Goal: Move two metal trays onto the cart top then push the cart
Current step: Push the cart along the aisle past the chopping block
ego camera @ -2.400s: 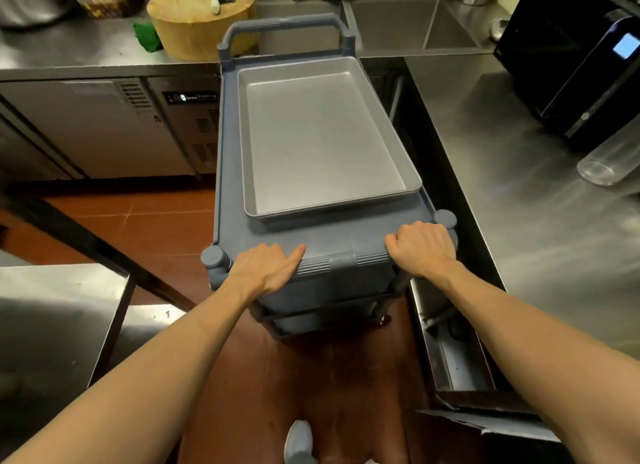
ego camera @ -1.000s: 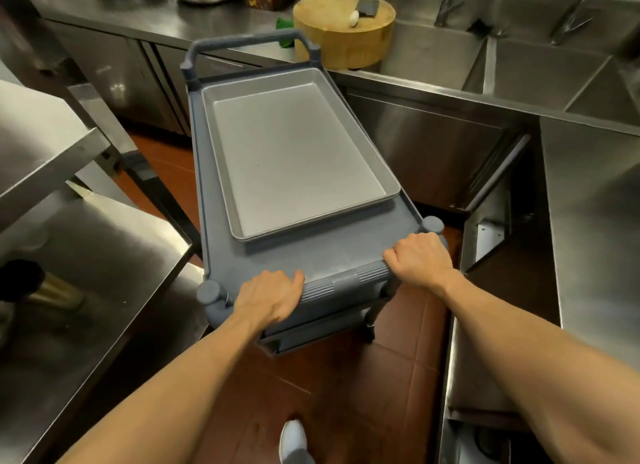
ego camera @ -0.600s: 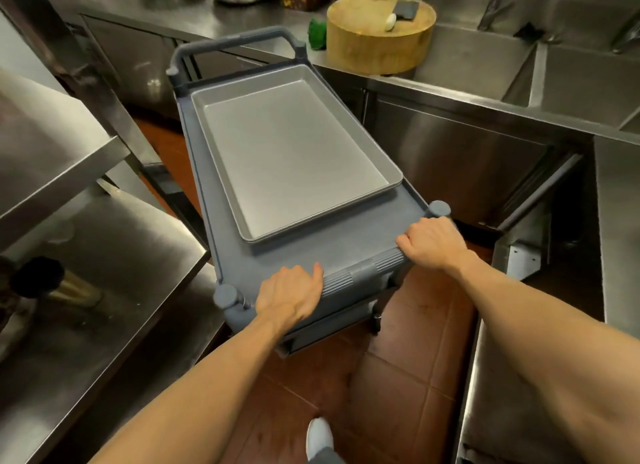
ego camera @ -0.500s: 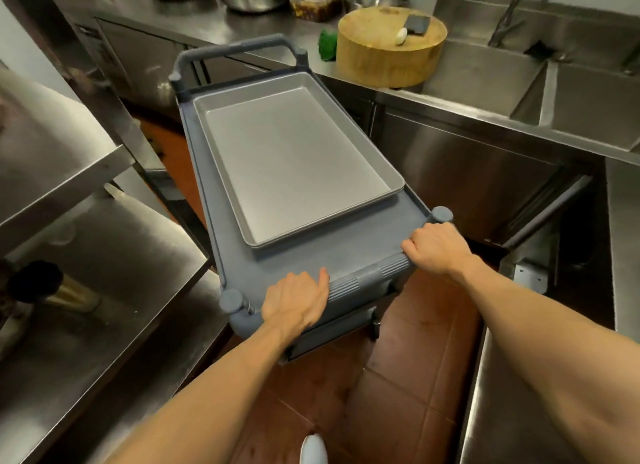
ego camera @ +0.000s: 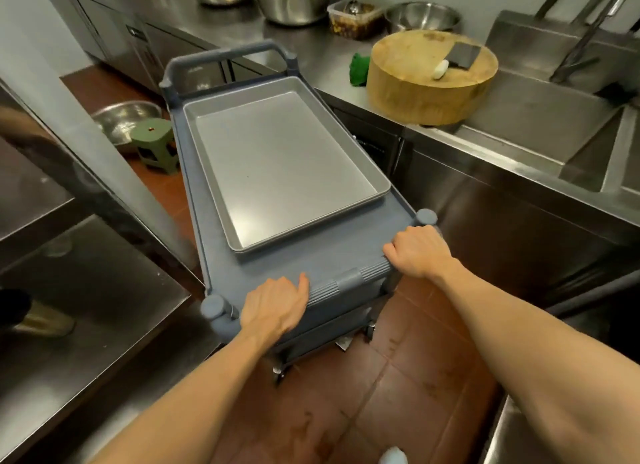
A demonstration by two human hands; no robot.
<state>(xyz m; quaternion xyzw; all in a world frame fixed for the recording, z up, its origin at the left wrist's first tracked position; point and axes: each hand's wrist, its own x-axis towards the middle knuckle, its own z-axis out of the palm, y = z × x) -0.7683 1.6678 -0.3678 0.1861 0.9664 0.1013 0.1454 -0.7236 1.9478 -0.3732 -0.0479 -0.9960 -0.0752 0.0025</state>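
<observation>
Steel trays [ego camera: 284,166]: loose on cart top [ego camera: 311,261], may slide.
Grip: left hand [ego camera: 273,304], right hand [ego camera: 417,250] closed round near handle [ego camera: 346,282].
Hazard: stool [ego camera: 156,145], 11 o'clock.

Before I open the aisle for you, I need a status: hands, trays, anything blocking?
Both hands, left and right, gripping cart handle. Trays on cart top. Green stool and bowl on floor ahead left.
</observation>
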